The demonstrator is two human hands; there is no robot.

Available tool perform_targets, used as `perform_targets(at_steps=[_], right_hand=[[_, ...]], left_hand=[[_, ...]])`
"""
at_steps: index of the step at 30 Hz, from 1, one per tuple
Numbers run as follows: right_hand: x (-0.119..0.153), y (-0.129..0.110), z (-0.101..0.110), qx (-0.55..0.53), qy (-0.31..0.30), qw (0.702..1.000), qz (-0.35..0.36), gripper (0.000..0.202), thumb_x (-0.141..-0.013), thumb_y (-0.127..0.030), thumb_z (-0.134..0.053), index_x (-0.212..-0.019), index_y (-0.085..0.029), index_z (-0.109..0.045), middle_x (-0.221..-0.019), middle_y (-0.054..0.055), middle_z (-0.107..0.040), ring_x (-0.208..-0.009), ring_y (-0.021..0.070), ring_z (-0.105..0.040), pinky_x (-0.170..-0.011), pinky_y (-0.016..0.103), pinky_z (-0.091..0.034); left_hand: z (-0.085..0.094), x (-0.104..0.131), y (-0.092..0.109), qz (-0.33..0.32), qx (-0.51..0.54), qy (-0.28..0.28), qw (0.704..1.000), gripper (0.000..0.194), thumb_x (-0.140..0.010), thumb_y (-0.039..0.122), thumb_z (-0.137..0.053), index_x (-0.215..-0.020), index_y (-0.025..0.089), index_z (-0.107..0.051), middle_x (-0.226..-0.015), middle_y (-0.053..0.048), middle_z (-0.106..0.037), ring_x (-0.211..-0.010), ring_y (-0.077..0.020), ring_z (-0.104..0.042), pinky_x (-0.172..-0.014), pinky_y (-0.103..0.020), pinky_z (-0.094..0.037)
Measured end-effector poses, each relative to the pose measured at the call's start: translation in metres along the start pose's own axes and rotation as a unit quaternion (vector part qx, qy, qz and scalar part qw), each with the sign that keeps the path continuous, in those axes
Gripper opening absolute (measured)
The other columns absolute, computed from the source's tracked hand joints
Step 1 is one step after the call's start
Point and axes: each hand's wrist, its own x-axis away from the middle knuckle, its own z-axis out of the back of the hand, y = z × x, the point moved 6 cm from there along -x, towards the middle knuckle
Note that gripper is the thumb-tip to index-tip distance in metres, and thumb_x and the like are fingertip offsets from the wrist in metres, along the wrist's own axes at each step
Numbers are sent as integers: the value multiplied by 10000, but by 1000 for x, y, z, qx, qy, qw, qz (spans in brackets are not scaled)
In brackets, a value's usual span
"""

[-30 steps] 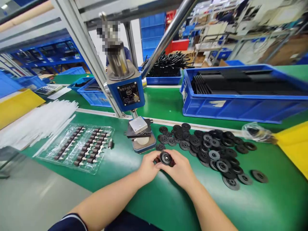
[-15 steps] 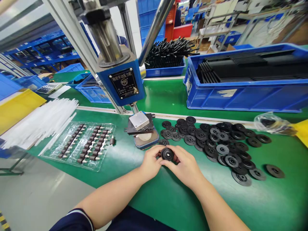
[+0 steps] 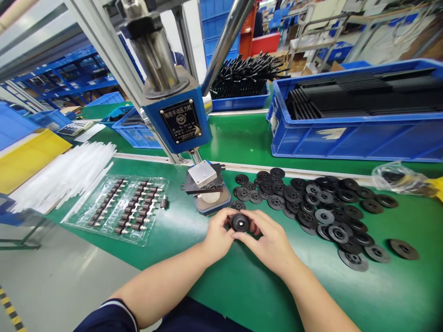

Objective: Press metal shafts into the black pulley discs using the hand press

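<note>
Between my two hands is a small black wheel-like disc [image 3: 240, 222] with a light centre, its round face turned up toward me. My left hand [image 3: 219, 234] closes on its left side, thumb at the lower edge. From the right, my right hand [image 3: 268, 235] grips it too, with fingers curled behind. Just beyond stands a blue hand press [image 3: 176, 120]; under its ram a metal block [image 3: 202, 174] rests on a black toothed part [image 3: 194, 185]. Loose black discs [image 3: 325, 216] lie piled to the right of my hands.
Left on the green table [image 3: 187, 230], a clear plastic tray [image 3: 145, 237] holds rows of small dark cylinders with white shafts. White strips [image 3: 69, 170] lie farther left. Behind the discs stands a blue bin [image 3: 353, 138] of black plates, with a plastic bag [image 3: 398, 177] nearby.
The view has shifted slightly, so the scene sits a little farther right. Both hands keep their hold on the disc, with hardly any movement.
</note>
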Motion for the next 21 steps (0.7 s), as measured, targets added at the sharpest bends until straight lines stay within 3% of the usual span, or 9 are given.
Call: perform_targets(at_steps=[6,11,15,21], right_hand=[[0,-8,9,-6,11,1000,11,412,-866,-365,-650,-1242,-235,-543,-964,61,-590,-744,150,-545,-644,291,-491],[-2,-11,29,-4,74,997,24,156,-928,-256,-525,-1046,-216,-619,-1032,87,-604,-813,160,-586,-716,311,-520],[-3,-11,30,17,52,997,48,119,-934,-222,-506,-980,-211,-615,-970,75,-610,-895,172,-594,-775,314,-513],[-2,-5,28,40,23,998,39,108,-937,-236,-515,-909,-208,-615,-905,55,-619,-820,153,-593,-725,288,-498]], left_hand=[[2,-2,11,-38,-40,-1,998,174,-835,195,-630,-1005,171,-607,-1037,-88,-640,-947,-202,-608,-837,-332,-513],[2,-4,20,-58,-76,-3,995,190,-885,179,-561,-1054,166,-647,-1064,-108,-610,-995,-211,-581,-857,-338,-498],[-1,-3,19,-61,-91,-21,994,194,-885,141,-544,-1042,165,-656,-1024,-102,-593,-944,-196,-570,-804,-313,-493],[-3,-1,18,-83,-111,-36,990,261,-882,103,-521,-1098,181,-647,-1013,-89,-578,-943,-189,-554,-806,-315,-476]])
